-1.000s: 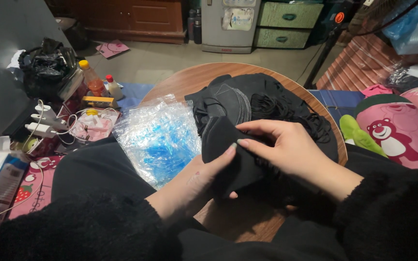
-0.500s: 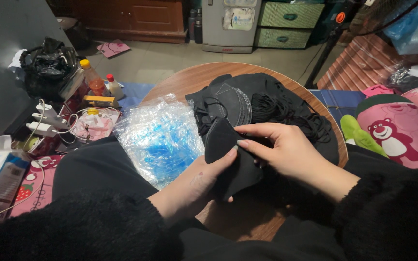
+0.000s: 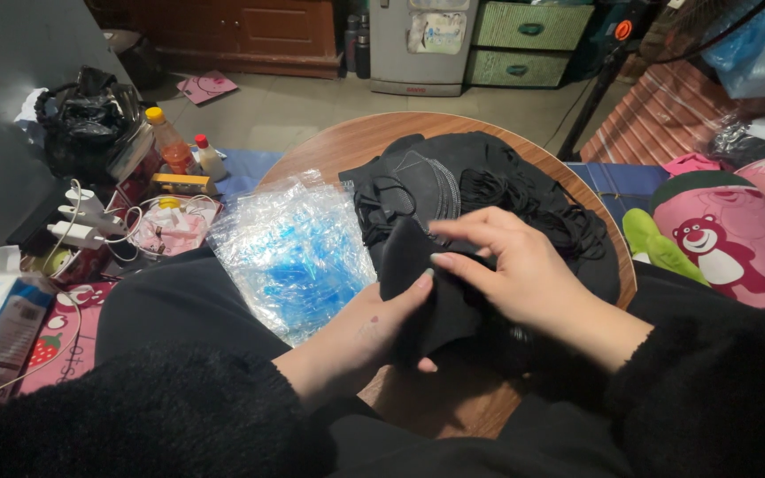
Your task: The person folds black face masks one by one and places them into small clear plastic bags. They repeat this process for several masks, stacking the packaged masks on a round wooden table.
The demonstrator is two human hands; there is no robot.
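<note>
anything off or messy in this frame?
Nothing damaged or spilled. The pile of black masks on the round wooden table is a loose heap with tangled ear loops. The clear plastic bags hang off the table's edge onto the lap. Both hands, left hand and right hand, hold one black mask.

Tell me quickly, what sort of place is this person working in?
Probably a lived-in home room, used for handwork: a small round wooden table heaped with black masks, a wooden cabinet and green drawers by the wall, a bear-print cushion alongside.
</note>
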